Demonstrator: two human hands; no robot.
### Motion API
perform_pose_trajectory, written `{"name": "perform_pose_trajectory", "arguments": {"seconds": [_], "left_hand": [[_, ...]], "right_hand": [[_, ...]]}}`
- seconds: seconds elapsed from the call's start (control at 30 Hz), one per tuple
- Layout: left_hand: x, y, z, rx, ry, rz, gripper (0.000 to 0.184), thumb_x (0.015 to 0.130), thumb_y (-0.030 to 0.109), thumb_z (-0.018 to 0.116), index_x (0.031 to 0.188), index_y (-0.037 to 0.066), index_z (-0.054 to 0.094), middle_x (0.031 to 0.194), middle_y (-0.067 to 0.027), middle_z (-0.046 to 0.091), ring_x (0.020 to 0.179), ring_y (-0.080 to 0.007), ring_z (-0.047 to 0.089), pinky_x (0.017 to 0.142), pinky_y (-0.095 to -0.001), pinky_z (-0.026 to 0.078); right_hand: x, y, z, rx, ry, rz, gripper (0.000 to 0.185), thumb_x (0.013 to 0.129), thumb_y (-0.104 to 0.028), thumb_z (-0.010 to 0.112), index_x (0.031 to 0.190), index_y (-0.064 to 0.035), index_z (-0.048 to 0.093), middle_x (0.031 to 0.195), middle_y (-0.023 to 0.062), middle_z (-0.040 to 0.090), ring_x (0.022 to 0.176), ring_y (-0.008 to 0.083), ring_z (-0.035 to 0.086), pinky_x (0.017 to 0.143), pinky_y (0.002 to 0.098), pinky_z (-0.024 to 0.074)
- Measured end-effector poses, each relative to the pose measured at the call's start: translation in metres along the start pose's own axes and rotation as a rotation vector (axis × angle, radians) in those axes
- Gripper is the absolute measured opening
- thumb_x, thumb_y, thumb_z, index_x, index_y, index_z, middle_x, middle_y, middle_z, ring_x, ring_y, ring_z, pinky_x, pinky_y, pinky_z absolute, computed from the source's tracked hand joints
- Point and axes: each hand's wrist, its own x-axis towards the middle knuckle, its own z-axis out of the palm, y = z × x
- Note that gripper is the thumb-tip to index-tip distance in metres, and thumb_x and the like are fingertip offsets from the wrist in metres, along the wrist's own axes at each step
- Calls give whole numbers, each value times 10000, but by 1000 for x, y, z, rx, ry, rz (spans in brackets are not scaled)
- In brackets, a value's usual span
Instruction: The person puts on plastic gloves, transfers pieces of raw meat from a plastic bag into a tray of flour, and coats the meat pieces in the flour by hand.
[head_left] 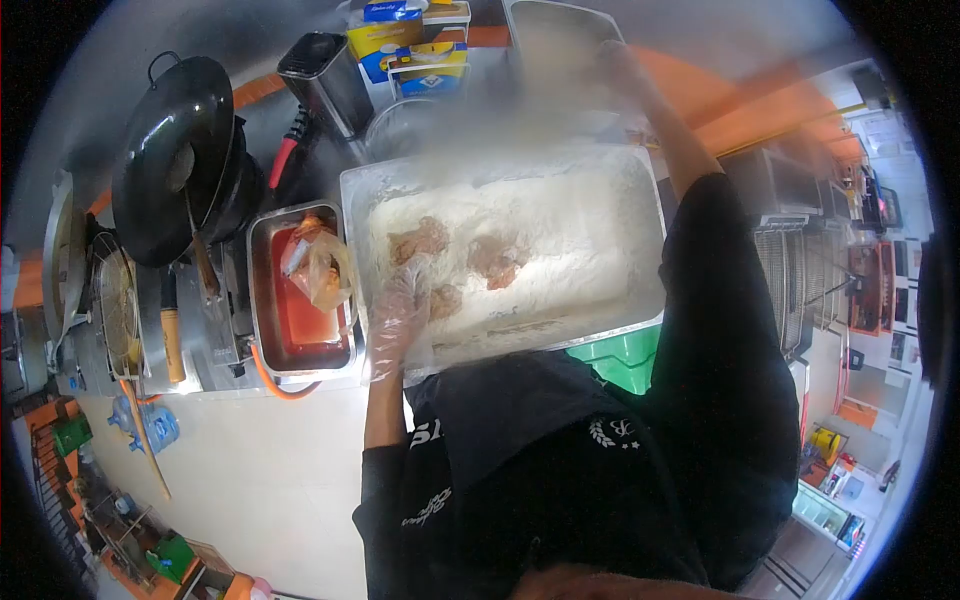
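Observation:
A large metal tray (654,250) holds white flour with several pieces of raw meat (497,262) lying in it. My left hand (402,308), in a clear plastic glove, is over the tray's left part, at the lower edge of two meat pieces; whether its fingers grip one is unclear. Another piece of meat (420,240) lies just above that hand. My right hand (622,75) reaches far forward beyond the tray, near a second metal container (565,12); haze blurs its fingers. Left of the tray, a smaller metal pan (262,335) contains red liquid and a clear plastic bag (328,280).
A black wok (165,150) with a ladle stands at the left. A red-handled tool (284,160) and a dark metal canister (325,75) are behind the small pan. Yellow and blue boxes (430,75) stand at the back. A green crate (625,360) is below the tray.

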Motion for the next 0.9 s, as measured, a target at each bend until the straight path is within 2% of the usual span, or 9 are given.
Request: {"name": "perform_pose_trajectory", "arguments": {"seconds": [0.1, 0.2, 0.3, 0.5, 0.6, 0.7, 0.77, 0.87, 0.9], "left_hand": [[-6, -6, 7, 270, 89, 151, 465, 804, 295, 614, 1143, -19, 561, 1004, -231, 621, 867, -372, 620, 752, -459, 509], [3, 10, -10, -40, -23, -106, 466, 799, 291, 619, 1160, 1, 559, 1010, -249, 616, 861, -387, 619, 755, -480, 502], [5, 13, -13, -90, -29, -119, 366, 861, 215, 558, 1206, 92, 551, 1091, -202, 606, 983, -374, 586, 822, -447, 489], [10, 17, -20, -151, -59, -108, 389, 857, 229, 564, 1217, 84, 544, 1034, -185, 634, 939, -364, 610, 808, -443, 492], [11, 28, -31, 131, -396, -292, 407, 850, 239, 568, 1220, 74, 541, 1058, -196, 624, 954, -371, 603, 817, -449, 486], [13, 32, -36, -27, -190, -220, 396, 823, 186, 578, 1205, 88, 544, 1054, -189, 624, 933, -363, 607, 811, -441, 490], [13, 31, -35, -84, -75, -111, 396, 815, 150, 574, 1205, 90, 542, 1100, -181, 610, 988, -356, 591, 848, -427, 479], [15, 37, -39, -148, -62, -112, 400, 812, 108, 558, 1212, 88, 538, 1150, -164, 597, 1048, -347, 573, 884, -411, 468], [16, 39, -41, -168, -81, -148, 402, 812, 96, 552, 1213, 87, 537, 1158, -159, 596, 1057, -345, 570, 889, -407, 466]], "right_hand": [[-8, -21, -10, -70, 81, 40, 515, 656, -519, 713, 781, -20, 694, 840, 196, 660, 872, 305, 646, 824, 367, 497], [-1, -30, -15, -154, -119, 168, 563, 660, -536, 710, 858, -10, 688, 959, 210, 646, 945, 318, 627, 844, 376, 492], [-5, -34, -19, -76, -154, 236, 589, 670, -551, 689, 932, -23, 681, 979, 201, 642, 963, 324, 617, 858, 387, 485], [-12, -49, -25, -45, -59, 179, 577, 681, -544, 687, 961, -40, 681, 983, 179, 654, 946, 318, 618, 840, 389, 490], [-19, -60, -34, -490, -59, -284, 375, 780, -400, 643, 958, -73, 688, 1020, 136, 661, 925, 284, 631, 773, 361, 507], [-36, -65, -36, -541, -149, -508, 347, 822, -368, 597, 1008, -87, 677, 1123, 116, 630, 1011, 260, 599, 833, 337, 485], [-69, -113, -35, -189, -82, -460, 498, 739, -500, 646, 967, -59, 685, 1014, 151, 650, 947, 292, 612, 811, 377, 493], [-91, -168, -9, 621, -445, -516, 596, 700, -604, 644, 904, -46, 699, 951, 181, 651, 934, 302, 600, 812, 406, 485], [-103, -195, 0, 361, -493, -384, 571, 697, -580, 656, 865, -36, 697, 949, 193, 645, 936, 309, 594, 820, 412, 479]]}}
